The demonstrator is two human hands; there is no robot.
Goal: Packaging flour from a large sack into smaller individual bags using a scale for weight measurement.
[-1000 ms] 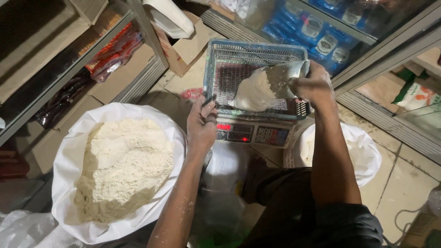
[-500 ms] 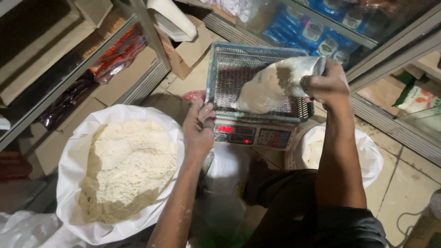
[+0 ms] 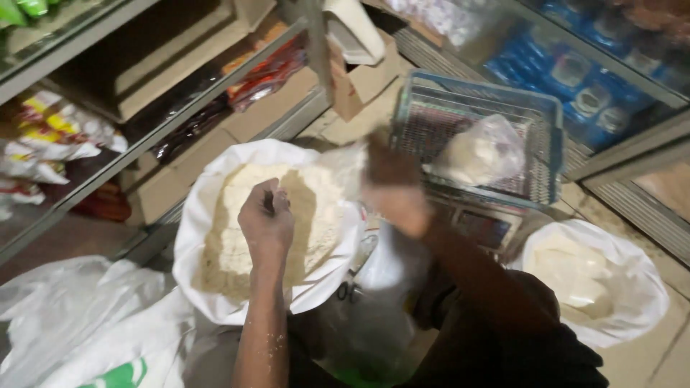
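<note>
Having left the scale basket (image 3: pixel 546 154), left hand (image 3: pixel 266 223) now over flour sack (image 3: pixel 208 215).

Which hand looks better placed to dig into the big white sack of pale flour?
Left, probably. The left hand sits right over the big white sack of pale flour, while the blurred right hand is beside its rim.

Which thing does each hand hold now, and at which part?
The left hand, over the big flour sack, is closed around something dark; what it is cannot be told. The right hand is blurred; no hold is visible.

Blue packets (image 3: pixel 575 72) behind glass, red wrappers (image 3: pixel 266 72) on shelf (scale display (image 3: pixel 481 228) blurred)
</note>
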